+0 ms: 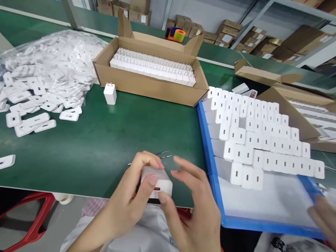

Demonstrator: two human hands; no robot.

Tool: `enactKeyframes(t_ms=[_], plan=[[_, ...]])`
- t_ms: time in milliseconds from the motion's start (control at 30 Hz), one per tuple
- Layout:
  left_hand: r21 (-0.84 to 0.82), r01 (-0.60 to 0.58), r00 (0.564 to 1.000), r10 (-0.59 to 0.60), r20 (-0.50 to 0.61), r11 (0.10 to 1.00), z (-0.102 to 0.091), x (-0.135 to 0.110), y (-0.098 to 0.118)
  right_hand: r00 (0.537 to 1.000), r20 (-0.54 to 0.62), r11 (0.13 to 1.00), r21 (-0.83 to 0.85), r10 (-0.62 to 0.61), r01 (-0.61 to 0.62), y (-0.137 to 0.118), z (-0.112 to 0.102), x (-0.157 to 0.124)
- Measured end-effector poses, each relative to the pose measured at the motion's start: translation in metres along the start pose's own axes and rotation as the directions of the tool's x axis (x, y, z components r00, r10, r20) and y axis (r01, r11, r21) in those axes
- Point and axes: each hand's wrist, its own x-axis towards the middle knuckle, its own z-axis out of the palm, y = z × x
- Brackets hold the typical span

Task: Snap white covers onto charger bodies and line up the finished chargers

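A white USB charger block [164, 185] is held near the table's front edge, its port end turned toward me with something red showing in the slot. My left hand [133, 189] grips it, thumb on top and fingers curled around the far side. On the right, my right hand [195, 203] has its fingers spread, and its thumb tip is at the block's lower front edge. Partly hidden behind my hands lie thin metal tweezers [164, 156]. Another charger block [110, 93] stands on the green table [86, 150] with its prongs up.
Loose white cover plates [44, 126] spill from a clear plastic bag [65, 52] at left. A cardboard box [152, 94] holds rows of pronged chargers. The blue-rimmed tray [217, 196] at right carries many charger blocks. A co-worker's blurred hand [324, 217] is at far right.
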Motion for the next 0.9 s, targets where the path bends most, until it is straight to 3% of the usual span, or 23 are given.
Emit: enactKeyframes(t_ms=[67, 133, 200, 300, 433, 500, 600, 733, 900], plan=[[0.01, 0.113, 0.993, -0.113, 0.018, 0.994, 0.002, 0.0, -0.001, 0.985, 0.085, 0.979, -0.129, -0.15, 0.16, -0.001, -0.006, 0.0], [-0.006, 0.204, 0.977, -0.203, 0.065, 0.979, 0.005, 0.0, -0.002, 0.952, 0.227, 0.96, -0.145, -0.205, 0.241, -0.004, -0.008, -0.003], [-0.005, 0.276, 0.956, -0.274, 0.101, 0.961, 0.008, -0.002, -0.003, 0.939, 0.287, 0.949, -0.192, -0.19, 0.251, -0.005, -0.01, -0.01], [0.079, 0.346, 0.928, -0.353, 0.12, 0.935, 0.015, -0.004, -0.001, 0.952, 0.273, 0.945, -0.251, -0.139, 0.21, 0.011, -0.028, -0.024], [0.177, 0.392, 0.903, -0.414, 0.114, 0.903, 0.022, -0.003, 0.004, 0.979, 0.173, 0.942, -0.298, -0.104, 0.153, 0.071, -0.105, -0.039], [0.218, 0.394, 0.9, -0.423, 0.107, 0.893, 0.026, -0.002, 0.004, 0.924, 0.301, 0.872, -0.354, -0.236, 0.338, 0.105, -0.149, -0.043], [0.29, 0.346, 0.912, -0.393, 0.12, 0.892, 0.028, -0.002, 0.001, 0.879, 0.425, 0.792, -0.451, -0.215, 0.412, 0.137, -0.189, -0.049], [0.354, 0.283, 0.923, -0.353, 0.151, 0.891, 0.028, -0.003, -0.005, 0.868, 0.452, 0.73, -0.52, -0.205, 0.443, 0.14, -0.193, -0.052], [0.361, 0.232, 0.942, -0.301, 0.149, 0.903, 0.027, -0.004, -0.002, 0.902, 0.35, 0.64, -0.639, -0.252, 0.427, 0.105, -0.15, -0.056]])
